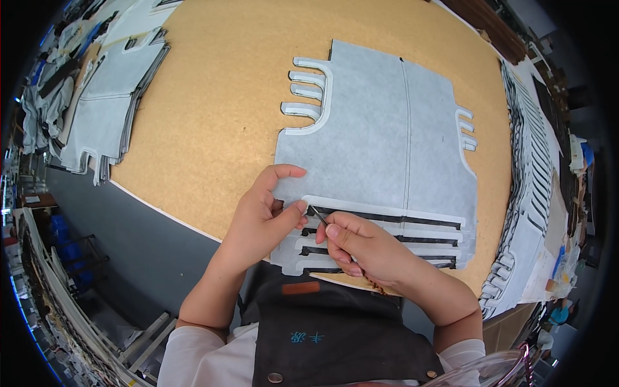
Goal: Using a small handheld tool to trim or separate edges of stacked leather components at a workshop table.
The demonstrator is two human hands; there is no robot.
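Flat on the brown board (213, 97), a grey felt-like panel (374, 142) is spread, its slotted near edge just under both hands. A thin dark tool (318, 215) is pinched by the right hand (364, 248), tip pointing up-left toward the left thumb. The panel's edge is pressed down by the left hand (261, 219), fingers bent. Stacks of similar grey panels (103, 109) lie well left of the grip.
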